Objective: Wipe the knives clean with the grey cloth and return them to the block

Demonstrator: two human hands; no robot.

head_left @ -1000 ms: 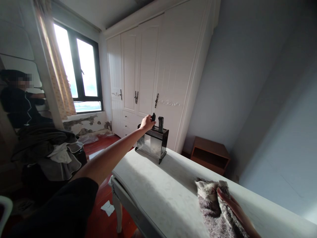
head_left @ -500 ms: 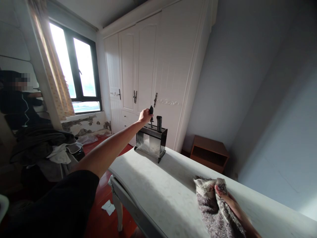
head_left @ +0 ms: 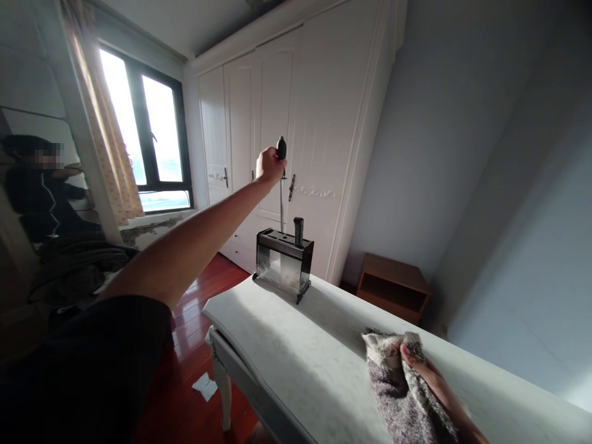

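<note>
My left hand (head_left: 269, 165) is stretched out and closed round the black handle of a long thin steel tool (head_left: 282, 185), held upright above a black and steel knife block (head_left: 283, 266). Its tip is still just inside the block's top. A second black handle (head_left: 298, 231) stands in the block. The block sits at the far end of a white marble tabletop (head_left: 300, 364). My right hand (head_left: 432, 382) lies on a grey fluffy cloth (head_left: 402, 388) on the near right of the tabletop, fingers curled into it.
A white wardrobe (head_left: 287, 142) stands behind the block, with a low wooden side table (head_left: 393, 287) to its right. A window (head_left: 139, 135) with a curtain is at left. A person in black (head_left: 41, 191) sits by a heap of clothes. Paper scraps lie on the red wooden floor.
My left hand has lifted the long tool straight up out of the knife block, from handle level with the block to well above it. My right hand stays on the cloth.
</note>
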